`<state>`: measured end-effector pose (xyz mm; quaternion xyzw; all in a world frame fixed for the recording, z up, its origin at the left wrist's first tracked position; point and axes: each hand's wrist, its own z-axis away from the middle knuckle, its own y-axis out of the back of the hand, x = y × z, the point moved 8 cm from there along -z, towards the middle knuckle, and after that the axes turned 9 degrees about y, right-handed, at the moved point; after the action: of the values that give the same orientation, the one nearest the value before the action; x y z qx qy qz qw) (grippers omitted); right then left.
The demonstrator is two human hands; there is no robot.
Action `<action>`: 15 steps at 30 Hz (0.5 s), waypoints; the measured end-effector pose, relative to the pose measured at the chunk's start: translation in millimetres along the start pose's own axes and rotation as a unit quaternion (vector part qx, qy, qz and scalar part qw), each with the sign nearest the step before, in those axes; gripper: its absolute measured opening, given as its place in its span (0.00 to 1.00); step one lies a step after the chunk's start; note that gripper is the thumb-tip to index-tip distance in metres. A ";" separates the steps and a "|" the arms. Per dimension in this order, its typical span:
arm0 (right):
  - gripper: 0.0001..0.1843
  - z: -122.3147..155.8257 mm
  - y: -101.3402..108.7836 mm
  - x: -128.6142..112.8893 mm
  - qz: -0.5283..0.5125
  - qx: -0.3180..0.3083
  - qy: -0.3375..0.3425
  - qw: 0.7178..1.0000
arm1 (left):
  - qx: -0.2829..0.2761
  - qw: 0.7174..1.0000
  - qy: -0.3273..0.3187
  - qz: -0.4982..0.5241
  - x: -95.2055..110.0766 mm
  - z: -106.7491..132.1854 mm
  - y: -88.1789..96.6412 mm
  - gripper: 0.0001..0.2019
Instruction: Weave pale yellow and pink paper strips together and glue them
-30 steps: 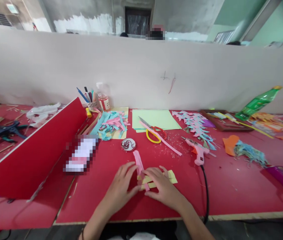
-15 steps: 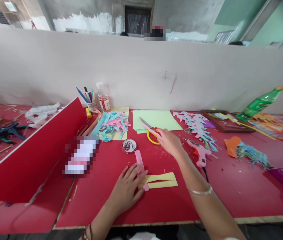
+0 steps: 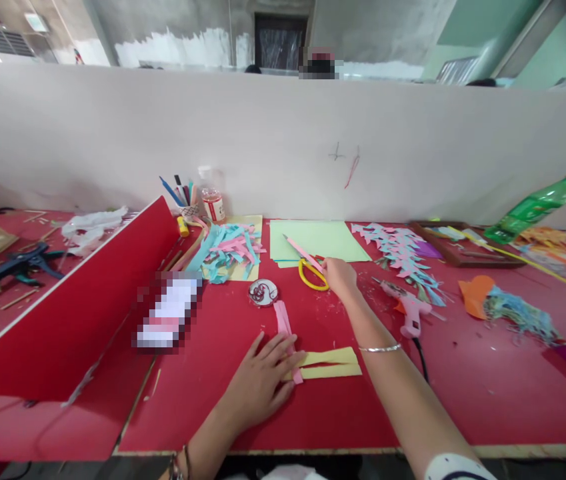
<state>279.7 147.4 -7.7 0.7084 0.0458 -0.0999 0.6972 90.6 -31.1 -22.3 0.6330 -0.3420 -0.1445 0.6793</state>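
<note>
pressing yellow strips (image 3: pixel 335 357) under splayed left hand (image 3: pixel 264 377); pinching pink strip (image 3: pixel 303 253) in right hand (image 3: pixel 340 276); may, if dragged, snag scissors (image 3: pixel 315 287).

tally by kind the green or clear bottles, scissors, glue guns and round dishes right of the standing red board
Bottles: 2, a green bottle and a clear bottle
Scissors: 1 pair
Glue gun: 1
Round dish: 1
Total: 5

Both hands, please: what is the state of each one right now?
Left hand: open, palm down over the yellow paper.
Right hand: closed, seemingly pinching the pink strip over the scissors.
</note>
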 end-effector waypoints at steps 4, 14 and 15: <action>0.07 -0.9 3.3 -0.9 -0.045 0.023 0.014 0.999 | -0.002 1.000 -0.028 0.000 5.0 1.5 2.9 0.21; 0.11 27.3 41.9 -11.1 -0.303 0.093 0.089 0.944 | -0.011 0.999 -0.033 0.010 2.3 -0.4 -1.6 0.22; 0.12 33.2 46.0 -12.1 -0.345 0.095 0.094 0.929 | -0.013 0.999 -0.027 0.012 1.4 -1.2 -1.9 0.22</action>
<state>274.6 114.1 39.6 0.7176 0.3433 -0.2713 0.5418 92.9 -31.4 -23.7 0.6157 -0.3657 -0.1577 0.6799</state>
